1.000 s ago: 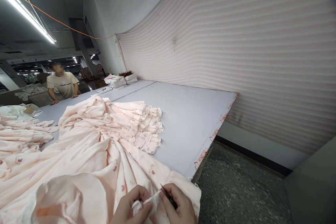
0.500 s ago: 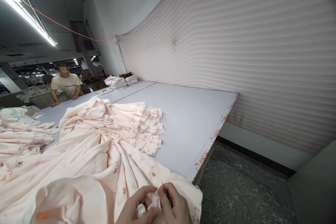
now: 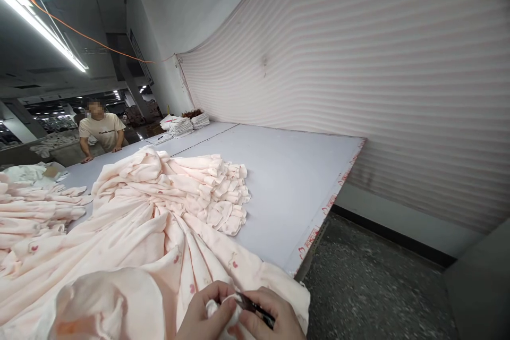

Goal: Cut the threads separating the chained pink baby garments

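Note:
My left hand (image 3: 209,311) pinches a bunched edge of pale pink fabric (image 3: 213,307) low in the head view. Close beside it, my right hand (image 3: 277,316) is closed around small dark thread snips (image 3: 255,309). Their tip points left and meets the bunched cloth at my left fingertips. Under and around both hands lies a large heap of soft pink garments (image 3: 131,228) printed with small red motifs. Ruffled edges of stacked pieces (image 3: 227,196) fan out toward the right of the heap.
The grey table (image 3: 287,186) has a right edge with red-printed tape. Another pink pile (image 3: 35,207) lies at left. Folded white stacks (image 3: 177,126) stand at the far end, and a person (image 3: 102,130) leans on the table. A striped cloth (image 3: 338,58) hangs along the wall.
The snips have swung from pointing upward to lying across toward the left hand, their tip now at the cloth. My right hand has turned with them; the left keeps its pinch.

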A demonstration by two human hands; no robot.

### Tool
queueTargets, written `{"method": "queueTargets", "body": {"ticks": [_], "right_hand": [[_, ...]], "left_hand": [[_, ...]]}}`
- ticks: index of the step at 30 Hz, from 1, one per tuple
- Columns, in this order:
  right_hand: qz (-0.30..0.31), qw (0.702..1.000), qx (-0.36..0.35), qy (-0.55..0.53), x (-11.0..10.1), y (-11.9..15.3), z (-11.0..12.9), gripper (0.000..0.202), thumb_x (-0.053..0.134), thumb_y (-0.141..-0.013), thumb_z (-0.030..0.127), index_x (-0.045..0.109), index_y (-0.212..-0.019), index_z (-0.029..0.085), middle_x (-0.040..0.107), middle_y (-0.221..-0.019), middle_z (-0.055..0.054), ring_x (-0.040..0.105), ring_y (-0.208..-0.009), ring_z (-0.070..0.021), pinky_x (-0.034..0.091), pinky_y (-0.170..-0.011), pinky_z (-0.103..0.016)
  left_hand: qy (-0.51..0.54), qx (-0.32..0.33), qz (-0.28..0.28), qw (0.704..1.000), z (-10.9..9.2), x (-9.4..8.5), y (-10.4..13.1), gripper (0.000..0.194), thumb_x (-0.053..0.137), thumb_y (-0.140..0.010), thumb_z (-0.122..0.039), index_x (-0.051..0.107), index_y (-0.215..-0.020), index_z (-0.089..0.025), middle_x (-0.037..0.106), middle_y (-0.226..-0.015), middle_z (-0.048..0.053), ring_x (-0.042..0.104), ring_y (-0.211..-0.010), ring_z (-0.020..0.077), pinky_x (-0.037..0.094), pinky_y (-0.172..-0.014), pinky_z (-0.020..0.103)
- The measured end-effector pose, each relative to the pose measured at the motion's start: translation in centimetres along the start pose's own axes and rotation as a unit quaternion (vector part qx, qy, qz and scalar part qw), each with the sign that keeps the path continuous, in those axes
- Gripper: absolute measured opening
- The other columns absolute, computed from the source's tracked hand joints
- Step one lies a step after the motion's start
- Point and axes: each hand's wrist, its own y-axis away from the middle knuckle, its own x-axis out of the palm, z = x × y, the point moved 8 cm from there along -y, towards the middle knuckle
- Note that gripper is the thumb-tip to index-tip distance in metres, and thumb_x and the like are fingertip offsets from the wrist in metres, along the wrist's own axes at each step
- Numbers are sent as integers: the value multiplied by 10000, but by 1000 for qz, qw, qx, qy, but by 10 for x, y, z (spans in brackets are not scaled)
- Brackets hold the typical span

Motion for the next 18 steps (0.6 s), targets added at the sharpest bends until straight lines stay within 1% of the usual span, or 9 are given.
{"method": "queueTargets", "body": {"ticks": [3, 7, 8, 11, 12, 13, 15, 16, 18], "right_hand": [[29, 999, 13, -7, 4, -4, 2, 248, 632, -742, 375, 785, -876, 233, 752, -787, -43, 676, -756, -234, 496, -709, -303], [27, 999, 32, -34, -3, -3, -4, 237, 686, -723, 366, 791, -878, 219, 770, -833, -48, 683, -814, -250, 504, -744, -312], [24, 998, 35, -36, -5, -2, -5, 211, 691, -723, 351, 794, -841, 210, 770, -800, -48, 683, -793, -248, 504, -728, -308], [40, 998, 38, -27, -9, -1, -1, 172, 665, -744, 297, 782, -669, 195, 725, -601, -24, 660, -643, -212, 477, -613, -268], [46, 998, 36, -19, -10, -1, 2, 171, 662, -748, 288, 781, -664, 199, 720, -594, -20, 655, -637, -208, 469, -607, -262], [55, 998, 33, -12, -11, -1, 6, 145, 671, -744, 284, 788, -710, 206, 735, -647, -23, 662, -675, -212, 471, -630, -265], [55, 998, 32, -2, -12, -1, 13, 168, 692, -736, 299, 785, -845, 211, 755, -810, -41, 668, -800, -234, 477, -714, -285], [51, 998, 34, -5, -12, -1, 15, 184, 685, -745, 313, 775, -859, 200, 746, -841, -48, 660, -831, -239, 475, -736, -292], [42, 998, 41, -36, -10, -1, 16, 191, 660, -762, 328, 742, -832, 170, 706, -787, -36, 637, -794, -220, 468, -712, -281]], "left_hand": [[-35, -1, 1, 999, 0, 0, 0, 494, 655, -683, -655, 633, -765, -168, 529, -654, -30, 473, -646, 136, 380, -637, 244], [-76, -5, -23, 997, -4, -3, 3, 432, 658, -697, -597, 646, -803, -179, 568, -737, -8, 500, -696, 161, 405, -656, 266], [-80, -6, -22, 997, -6, -2, 4, 404, 656, -708, -573, 638, -800, -180, 564, -746, -8, 499, -693, 159, 406, -649, 264], [-86, -10, 25, 996, -11, 6, 5, 341, 640, -747, -514, 599, -746, -176, 526, -700, -27, 495, -671, 144, 405, -658, 256], [-86, -11, 37, 996, -12, 7, 5, 333, 642, -751, -505, 592, -732, -176, 524, -689, -31, 503, -674, 143, 411, -672, 256], [-84, -11, 38, 996, -11, 7, 4, 327, 649, -749, -499, 595, -730, -177, 538, -693, -30, 517, -684, 147, 420, -686, 258], [-84, -11, 13, 996, -9, 2, 3, 318, 666, -735, -495, 625, -757, -180, 585, -725, -19, 552, -719, 162, 442, -707, 267], [-86, -10, -4, 996, -7, -2, 2, 315, 671, -730, -495, 640, -773, -184, 610, -745, -13, 570, -737, 173, 454, -715, 274], [-100, -8, -22, 995, -4, -5, 2, 310, 667, -735, -491, 667, -806, -189, 656, -792, 3, 603, -791, 199, 474, -745, 291]]}}
